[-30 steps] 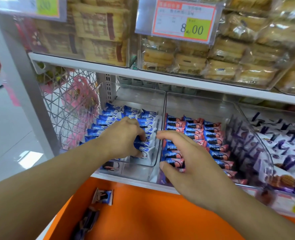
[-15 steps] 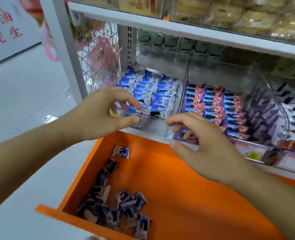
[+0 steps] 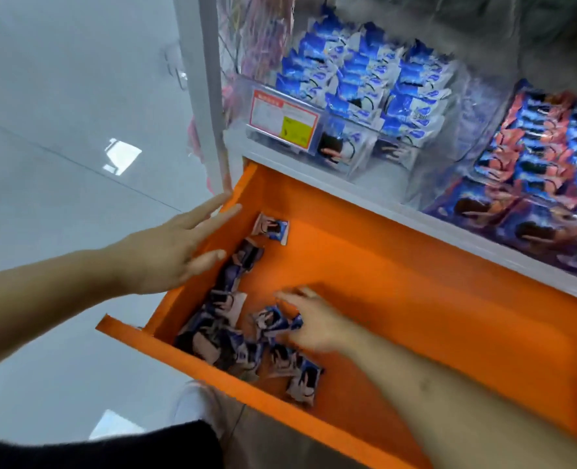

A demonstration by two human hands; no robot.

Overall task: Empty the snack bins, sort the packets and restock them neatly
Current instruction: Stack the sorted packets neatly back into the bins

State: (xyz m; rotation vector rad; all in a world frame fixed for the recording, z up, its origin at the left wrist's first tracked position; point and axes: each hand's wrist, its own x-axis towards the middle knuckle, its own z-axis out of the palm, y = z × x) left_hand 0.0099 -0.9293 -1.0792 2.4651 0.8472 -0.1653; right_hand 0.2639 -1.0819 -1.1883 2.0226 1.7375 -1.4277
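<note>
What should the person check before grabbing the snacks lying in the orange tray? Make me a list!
1. Right hand has reached the loose packets: ok, it lies on the pile.
2. Right hand has a firm hold on a packet: cannot tell, blurred.
3. Left hand free to help: ok, fingers straight, holding nothing.
4. Packets all gathered together: not ok, one packet lies apart near the orange tray's back.
5. Blue packet bin in tidy rows: ok.
</note>
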